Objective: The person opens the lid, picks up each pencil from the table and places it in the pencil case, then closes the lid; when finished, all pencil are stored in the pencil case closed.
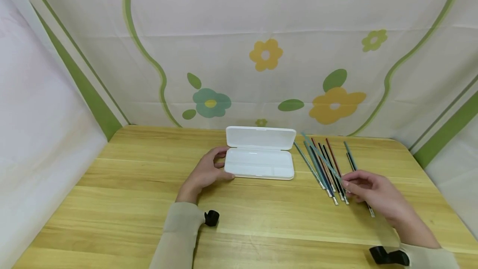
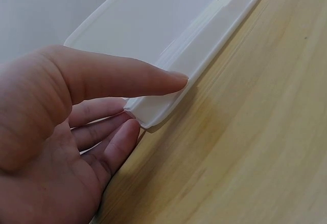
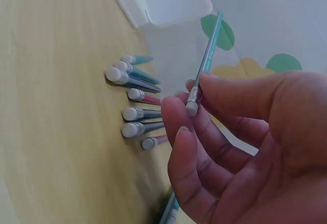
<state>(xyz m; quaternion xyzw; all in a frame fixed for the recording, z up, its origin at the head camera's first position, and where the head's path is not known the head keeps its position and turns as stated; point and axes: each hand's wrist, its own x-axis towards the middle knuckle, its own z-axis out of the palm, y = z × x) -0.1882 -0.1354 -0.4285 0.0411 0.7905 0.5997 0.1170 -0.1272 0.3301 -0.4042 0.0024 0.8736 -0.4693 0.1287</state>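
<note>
A white pencil case lies with its lid raised at the back. My left hand holds its left end, the thumb along the front wall and the other fingers around the end, as the left wrist view shows. On the right, my right hand pinches a teal pencil between thumb and fingers, close to its white eraser. That pencil slants up and away over a loose group of pencils in teal, dark and red, their eraser ends toward me.
Beyond the group, a teal pencil and a black one lie farther right, partly behind the right hand. Behind the wooden table hangs a pale curtain with printed flowers. Each sleeve carries a black device at the wrist.
</note>
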